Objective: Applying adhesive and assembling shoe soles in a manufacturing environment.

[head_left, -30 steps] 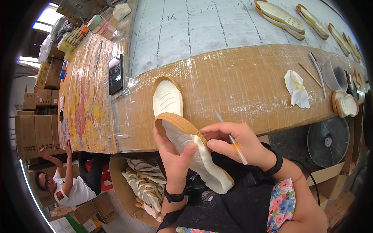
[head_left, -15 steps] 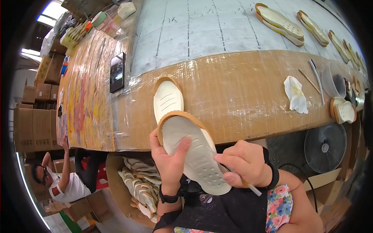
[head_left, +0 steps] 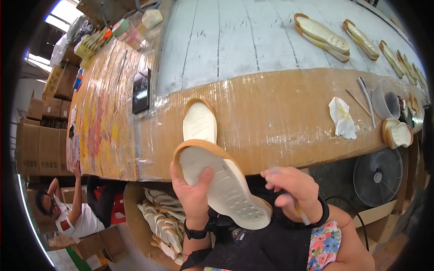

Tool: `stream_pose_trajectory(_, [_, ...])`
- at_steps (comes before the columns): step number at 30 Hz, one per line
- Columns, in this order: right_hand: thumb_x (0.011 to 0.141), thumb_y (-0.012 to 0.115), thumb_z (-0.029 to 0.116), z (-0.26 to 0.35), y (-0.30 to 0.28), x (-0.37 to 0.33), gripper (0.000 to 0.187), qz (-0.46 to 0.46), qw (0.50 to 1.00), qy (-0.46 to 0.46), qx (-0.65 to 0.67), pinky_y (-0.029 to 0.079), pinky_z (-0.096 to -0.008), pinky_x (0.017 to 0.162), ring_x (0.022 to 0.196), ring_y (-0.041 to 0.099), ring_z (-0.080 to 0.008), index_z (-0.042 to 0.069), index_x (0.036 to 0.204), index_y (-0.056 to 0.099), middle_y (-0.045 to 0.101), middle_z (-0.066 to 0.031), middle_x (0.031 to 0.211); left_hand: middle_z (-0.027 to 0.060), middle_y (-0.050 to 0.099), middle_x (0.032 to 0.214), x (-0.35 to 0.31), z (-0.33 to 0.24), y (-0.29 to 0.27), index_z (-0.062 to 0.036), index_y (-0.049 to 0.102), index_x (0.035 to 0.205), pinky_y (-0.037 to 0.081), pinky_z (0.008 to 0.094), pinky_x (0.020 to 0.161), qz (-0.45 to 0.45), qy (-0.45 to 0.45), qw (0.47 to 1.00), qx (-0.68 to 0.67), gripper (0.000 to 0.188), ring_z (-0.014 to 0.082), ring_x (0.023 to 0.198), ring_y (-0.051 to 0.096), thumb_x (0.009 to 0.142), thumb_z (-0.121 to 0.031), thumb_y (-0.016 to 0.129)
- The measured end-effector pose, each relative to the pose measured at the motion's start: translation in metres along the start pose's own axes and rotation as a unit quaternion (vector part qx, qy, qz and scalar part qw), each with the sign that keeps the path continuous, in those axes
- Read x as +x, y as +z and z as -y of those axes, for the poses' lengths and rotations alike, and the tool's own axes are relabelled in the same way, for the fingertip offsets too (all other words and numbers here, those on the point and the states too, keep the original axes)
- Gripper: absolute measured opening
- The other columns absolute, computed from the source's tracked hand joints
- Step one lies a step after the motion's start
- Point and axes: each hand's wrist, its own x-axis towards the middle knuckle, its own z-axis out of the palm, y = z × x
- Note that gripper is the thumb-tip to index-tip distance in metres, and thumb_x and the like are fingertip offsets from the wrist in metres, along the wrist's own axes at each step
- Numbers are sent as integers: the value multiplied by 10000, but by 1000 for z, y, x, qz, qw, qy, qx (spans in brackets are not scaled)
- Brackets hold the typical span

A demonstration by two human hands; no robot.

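My left hand point(head_left: 192, 198) is closed round the edge of a white shoe sole point(head_left: 233, 194) with a tan, ribbed rim. Its thumb presses on the inner face, which has grooves and rows of round dimples at the lower end. To the right and apart from the sole, my right hand point(head_left: 296, 187) is closed on a slim pen-like tool point(head_left: 299, 210); its pale rear end sticks out below the palm, and motion blurs the front. Just beyond the held sole, a second sole point(head_left: 199, 121) lies on the table, partly covered by it.
Several soles point(head_left: 323, 36) line the far right, near a white cloth point(head_left: 342, 118), a stick point(head_left: 358, 102) and a plastic cup point(head_left: 385, 100). A phone point(head_left: 141, 90) lies left. Below the table are a box of soles point(head_left: 158, 221) and a fan point(head_left: 378, 177). A person point(head_left: 81, 214) sits left.
My right hand has drawn the tool away from the sole, up and to the right. The left hand still holds the sole, now tilted so more of its ribbed side shows.
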Motion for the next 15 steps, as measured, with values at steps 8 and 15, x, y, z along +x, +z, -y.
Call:
stream_pose_trajectory(8, [770,621,333,-24,30,-29,508,229,928,250,156,449,-304,768,880,566,-181,-2,1126,485,587,-134,977,128,562,1018,53,45,-74,40,494,1048,464,323,759,-3,-40,998,-53,312,203,890,553,867,-215,503])
stream_pose_trajectory(15, [728,644,140,-14,-31,-62,330,-248,898,187,311,493,-283,694,776,590,-155,15,1020,558,602,-70,913,176,457,1169,25,-2,-9,-45,348,1244,418,359,807,116,-82,990,23,393,272,1048,469,887,-200,404])
